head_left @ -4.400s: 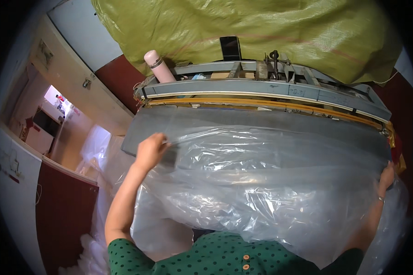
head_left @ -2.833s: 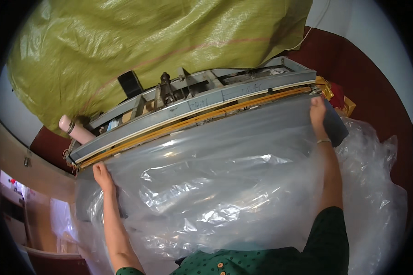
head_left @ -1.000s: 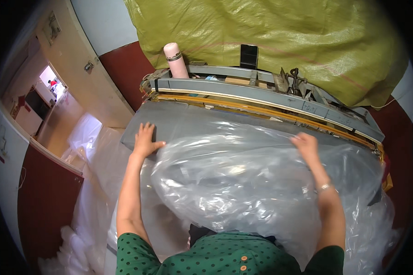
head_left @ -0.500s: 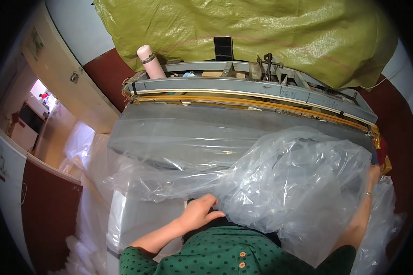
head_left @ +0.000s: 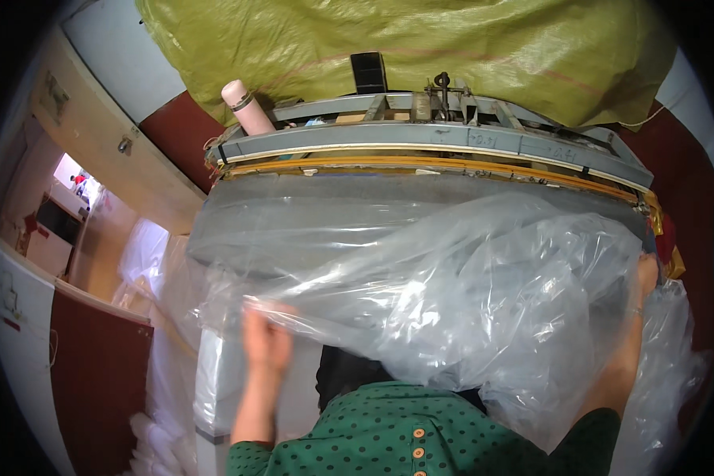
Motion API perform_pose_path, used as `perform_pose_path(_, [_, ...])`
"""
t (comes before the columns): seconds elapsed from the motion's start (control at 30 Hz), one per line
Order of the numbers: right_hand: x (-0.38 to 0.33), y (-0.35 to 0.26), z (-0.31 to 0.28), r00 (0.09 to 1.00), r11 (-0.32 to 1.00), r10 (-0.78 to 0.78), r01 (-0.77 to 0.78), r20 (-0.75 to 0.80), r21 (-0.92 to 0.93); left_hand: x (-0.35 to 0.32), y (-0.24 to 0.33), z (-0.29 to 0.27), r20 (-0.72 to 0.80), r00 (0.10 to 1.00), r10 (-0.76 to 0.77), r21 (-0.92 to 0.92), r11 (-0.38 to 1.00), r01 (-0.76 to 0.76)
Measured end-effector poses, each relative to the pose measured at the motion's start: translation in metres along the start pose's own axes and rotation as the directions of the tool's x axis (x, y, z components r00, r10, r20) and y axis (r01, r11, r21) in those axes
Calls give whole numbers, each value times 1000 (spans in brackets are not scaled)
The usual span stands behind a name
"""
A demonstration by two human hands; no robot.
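Clear plastic film (head_left: 452,293) lies rumpled across the grey work surface (head_left: 293,198), bunched most thickly on the right. At the left, my left hand (head_left: 268,337) is raised and smeared by motion, its fingers closed on the film's near edge. From there the film stretches to the right in long folds. My right hand (head_left: 647,274) is at the right end of the surface, fingers bent around the film's edge; its fingertips are partly hidden.
Behind the surface runs a grey metal frame (head_left: 317,141) with a screw clamp (head_left: 443,91). A pink flask (head_left: 247,109) and a black phone-shaped object (head_left: 368,73) stand there. Yellow-green sheeting (head_left: 452,40) hangs behind. More film (head_left: 170,333) drapes off the left side, near an open door (head_left: 123,135).
My left hand has moved left and away from my body, drawing the film's near edge with it. The right hand stays at the right edge. The whole view has shifted slightly.
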State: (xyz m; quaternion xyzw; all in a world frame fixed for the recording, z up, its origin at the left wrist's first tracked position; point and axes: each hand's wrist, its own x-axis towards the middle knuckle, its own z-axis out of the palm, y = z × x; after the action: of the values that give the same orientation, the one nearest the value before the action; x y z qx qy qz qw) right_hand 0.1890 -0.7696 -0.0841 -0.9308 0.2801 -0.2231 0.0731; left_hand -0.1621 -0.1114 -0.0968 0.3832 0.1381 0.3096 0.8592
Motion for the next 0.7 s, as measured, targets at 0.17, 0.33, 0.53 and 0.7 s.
perform_pose_path(0.17, [23,16,20,999,998,-44,45,25,-40,64,154,39,280,706,651,902,74,-426])
perform_pose_path(0.33, [23,15,26,996,995,-84,82,33,49,123,205,83,837,405,367,528,-734,-427])
perform_pose_path(0.53, [29,35,33,998,998,-57,57,-31,3,156,151,163,938,124,325,331,-722,-607])
perform_pose_path(0.7, [27,36,36,995,994,-100,100,-18,31,124,26,51,742,594,-312,427,-463,-777])
